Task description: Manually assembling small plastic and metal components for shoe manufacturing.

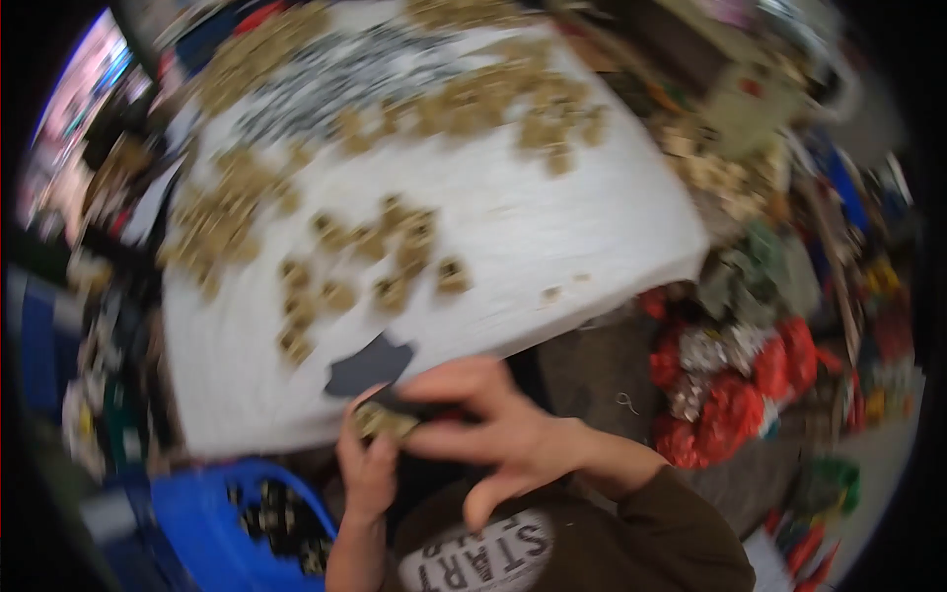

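Just past the table's near edge, my left hand (369, 472) is closed on a small tan block-like piece (383, 422). A dark strip (395, 401) lies against the top of that piece; motion blur hides its exact shape. From the right my right hand (508, 429) reaches across, its fingers spread and its thumb pointing down. Its fingertips come close to the dark strip, and I cannot tell whether they touch it. A dark grey flat sheet (371, 366) with an uneven outline rests on the table beyond my hands. Several similar tan pieces (391, 291) are scattered farther up.
The white-covered table (572, 217) carries more tan pieces (222, 212) at left and back, beside a heap of dark grey strips (345, 74). A blue bin (187, 513) with dark pieces stands at lower left. Red plastic bags (725, 405) lie on the floor at right.
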`<state>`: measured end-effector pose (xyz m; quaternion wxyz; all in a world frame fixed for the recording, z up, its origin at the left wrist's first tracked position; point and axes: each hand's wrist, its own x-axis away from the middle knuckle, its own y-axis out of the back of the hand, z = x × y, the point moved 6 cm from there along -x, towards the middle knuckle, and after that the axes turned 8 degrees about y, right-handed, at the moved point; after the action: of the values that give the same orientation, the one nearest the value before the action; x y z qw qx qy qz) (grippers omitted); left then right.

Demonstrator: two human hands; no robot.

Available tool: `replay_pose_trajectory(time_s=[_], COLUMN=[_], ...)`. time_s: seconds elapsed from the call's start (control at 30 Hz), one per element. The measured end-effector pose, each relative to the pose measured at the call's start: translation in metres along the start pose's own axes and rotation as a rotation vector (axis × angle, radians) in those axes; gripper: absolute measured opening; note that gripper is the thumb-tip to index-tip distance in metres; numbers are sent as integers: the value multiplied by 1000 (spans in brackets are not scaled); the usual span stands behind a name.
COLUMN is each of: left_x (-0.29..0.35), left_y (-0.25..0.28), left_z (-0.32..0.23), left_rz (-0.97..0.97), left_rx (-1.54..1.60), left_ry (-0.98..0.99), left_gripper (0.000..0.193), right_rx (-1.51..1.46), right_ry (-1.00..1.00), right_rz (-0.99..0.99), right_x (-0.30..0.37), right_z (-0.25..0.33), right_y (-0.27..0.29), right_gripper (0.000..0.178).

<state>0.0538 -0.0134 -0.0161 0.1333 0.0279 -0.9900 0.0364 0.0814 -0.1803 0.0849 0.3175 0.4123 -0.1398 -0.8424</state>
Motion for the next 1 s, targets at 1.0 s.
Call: replay_pose_trajectory(time_s=[1.0], left_x=[3], left_y=[-12], left_z=[-9], left_rz=[-65], left_rx=[-22], left_ry=[-143], left_gripper=[29], right_rx=[393], right_ry=[-100], right_rz=[-100], right_x=[12], right_z=[-13], right_y=[-69], right_gripper=[49])
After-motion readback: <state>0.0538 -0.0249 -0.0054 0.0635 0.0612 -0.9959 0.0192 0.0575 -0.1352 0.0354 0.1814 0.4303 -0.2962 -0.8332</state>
